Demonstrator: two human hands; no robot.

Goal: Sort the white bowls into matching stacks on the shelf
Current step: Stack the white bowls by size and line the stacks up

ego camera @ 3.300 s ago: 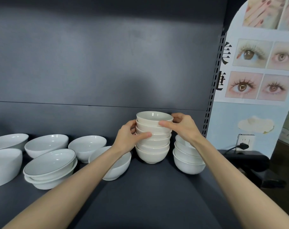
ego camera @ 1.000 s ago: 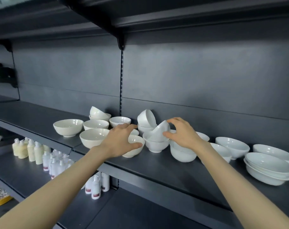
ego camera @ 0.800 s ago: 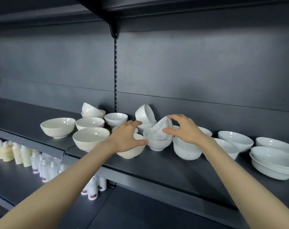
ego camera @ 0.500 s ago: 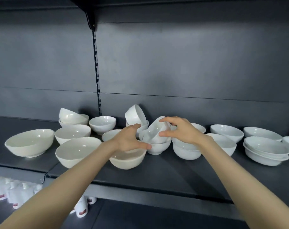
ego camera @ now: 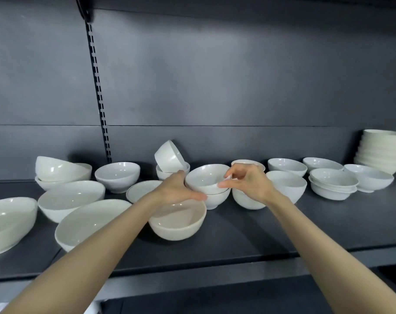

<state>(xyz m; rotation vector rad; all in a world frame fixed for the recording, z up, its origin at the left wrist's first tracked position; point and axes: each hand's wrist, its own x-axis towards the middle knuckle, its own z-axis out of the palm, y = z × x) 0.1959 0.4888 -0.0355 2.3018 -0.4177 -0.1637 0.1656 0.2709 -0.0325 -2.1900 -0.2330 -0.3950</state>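
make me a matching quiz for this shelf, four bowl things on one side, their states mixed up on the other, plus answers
1. held bowl, between left hand and right hand
2. back bowl, behind it
3. far-right bowls
4. cream bowl, under the left wrist

a. tipped on its side atop another bowl
b. tall stack
c. upright, unstacked
d. nested in a second bowl

Pairs: 1-d, 2-a, 3-b, 4-c
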